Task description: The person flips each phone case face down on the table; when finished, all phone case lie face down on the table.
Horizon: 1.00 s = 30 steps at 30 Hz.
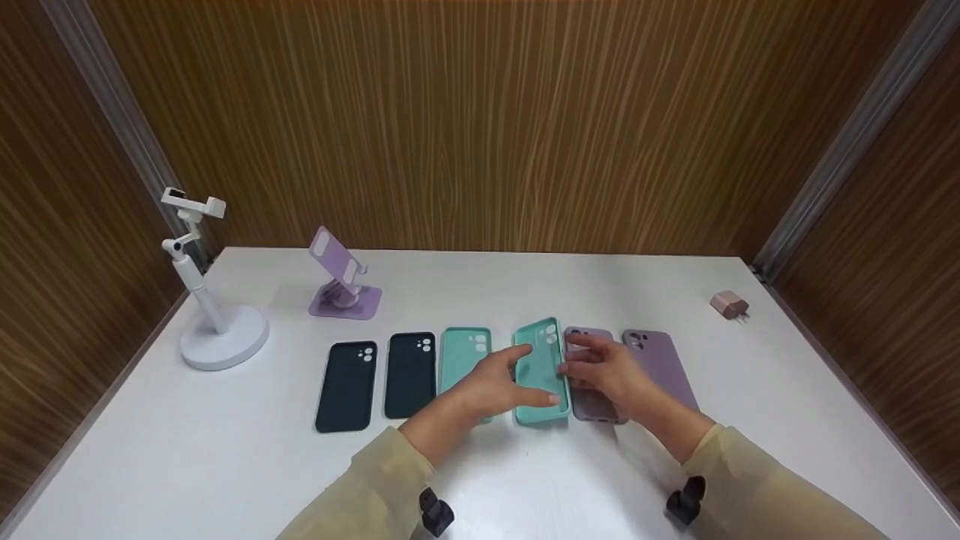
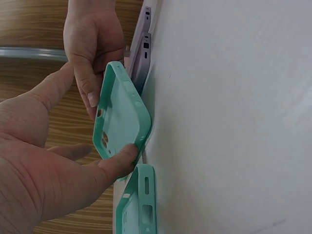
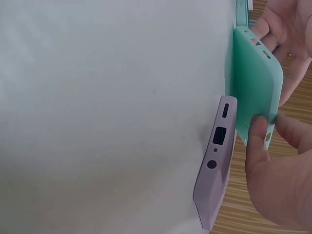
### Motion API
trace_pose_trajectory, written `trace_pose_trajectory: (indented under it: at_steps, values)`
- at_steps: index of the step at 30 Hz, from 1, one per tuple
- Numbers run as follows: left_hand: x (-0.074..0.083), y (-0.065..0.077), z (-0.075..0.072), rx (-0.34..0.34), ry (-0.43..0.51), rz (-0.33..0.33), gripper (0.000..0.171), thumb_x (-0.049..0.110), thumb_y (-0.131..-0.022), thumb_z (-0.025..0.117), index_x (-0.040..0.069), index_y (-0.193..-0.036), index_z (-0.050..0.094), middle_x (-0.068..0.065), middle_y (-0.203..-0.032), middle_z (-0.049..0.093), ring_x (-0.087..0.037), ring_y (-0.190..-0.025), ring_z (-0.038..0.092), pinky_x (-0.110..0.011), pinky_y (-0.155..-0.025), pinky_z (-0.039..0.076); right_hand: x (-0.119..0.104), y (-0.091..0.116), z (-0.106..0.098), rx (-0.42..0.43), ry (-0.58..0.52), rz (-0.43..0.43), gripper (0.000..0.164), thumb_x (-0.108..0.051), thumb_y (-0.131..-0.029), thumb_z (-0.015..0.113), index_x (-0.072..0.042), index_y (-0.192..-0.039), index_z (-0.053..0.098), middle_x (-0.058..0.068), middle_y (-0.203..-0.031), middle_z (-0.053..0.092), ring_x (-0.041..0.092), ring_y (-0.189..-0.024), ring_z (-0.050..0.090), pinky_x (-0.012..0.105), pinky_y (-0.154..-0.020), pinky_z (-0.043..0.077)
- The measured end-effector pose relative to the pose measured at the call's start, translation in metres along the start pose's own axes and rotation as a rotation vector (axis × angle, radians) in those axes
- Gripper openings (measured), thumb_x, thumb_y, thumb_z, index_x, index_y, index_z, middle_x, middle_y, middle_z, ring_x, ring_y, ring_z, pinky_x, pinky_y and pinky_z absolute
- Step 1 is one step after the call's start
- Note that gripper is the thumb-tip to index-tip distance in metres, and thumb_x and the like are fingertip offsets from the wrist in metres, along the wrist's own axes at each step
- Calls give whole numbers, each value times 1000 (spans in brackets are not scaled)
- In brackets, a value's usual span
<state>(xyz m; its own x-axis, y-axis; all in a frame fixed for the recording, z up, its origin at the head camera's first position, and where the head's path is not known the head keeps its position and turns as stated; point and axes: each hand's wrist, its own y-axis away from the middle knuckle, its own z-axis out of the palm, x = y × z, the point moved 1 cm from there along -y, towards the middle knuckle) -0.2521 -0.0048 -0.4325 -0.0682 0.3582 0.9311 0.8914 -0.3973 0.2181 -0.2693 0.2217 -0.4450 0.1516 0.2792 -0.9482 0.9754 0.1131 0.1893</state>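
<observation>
White tabletop (image 1: pixel 540 487) runs back to a wood-grain panel (image 1: pixel 480 120), and on it a mint-green phone case (image 1: pixel 536 367) sits tilted, hollow side up, right edge raised. The right hand (image 1: pixel 613 376) pinches that edge; the left hand (image 1: pixel 491 386) is spread on the opposite side, its thumb at the near end. Just left lies a second mint case (image 1: pixel 456 360), then two black cases (image 1: pixel 410 381); to the right, two mauve cases (image 1: pixel 664 367). Farther out stand a lilac folding phone stand (image 1: pixel 334 259), a white telescopic phone holder (image 1: pixel 225 339) and a pink wall charger (image 1: pixel 727 304)
</observation>
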Motion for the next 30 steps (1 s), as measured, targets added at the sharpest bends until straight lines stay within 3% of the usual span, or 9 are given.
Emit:
trace_pose_trajectory:
  at_steps: [5,11,20,30]
  values:
    - [-2,0,-1,-13,44,-7,100,32,-83,94,14,-165,40,-17,-164,42,-33,-152,38,-51,-121,36,-2,1,2,-45,-61,-9,67,-13,-100,76,-2,-159,46,20,-132,67,25,-112,71,43,-103,55]
    - [-2,-1,-2,-20,72,-37,100,34,-83,94,16,-165,39,-19,-167,38,-35,-155,33,-51,-121,36,-4,0,4,-111,-137,7,67,-12,-103,71,0,-161,40,22,-131,64,26,-111,72,41,-97,58]
    - [0,-2,-4,-20,82,-60,98,37,-86,92,15,-165,39,-21,-163,44,-37,-152,40,-53,-119,39,-7,-1,8,-171,-136,37,70,-21,-103,72,-6,-163,39,25,-137,64,30,-111,73,41,-92,61]
    - [3,-2,-1,-35,68,-32,97,36,-87,90,12,-165,37,-22,-157,51,-38,-147,47,-55,-116,42,-11,-2,11,-216,-110,22,78,-26,-100,77,-6,-164,37,19,-113,73,23,-88,76,32,-76,62]
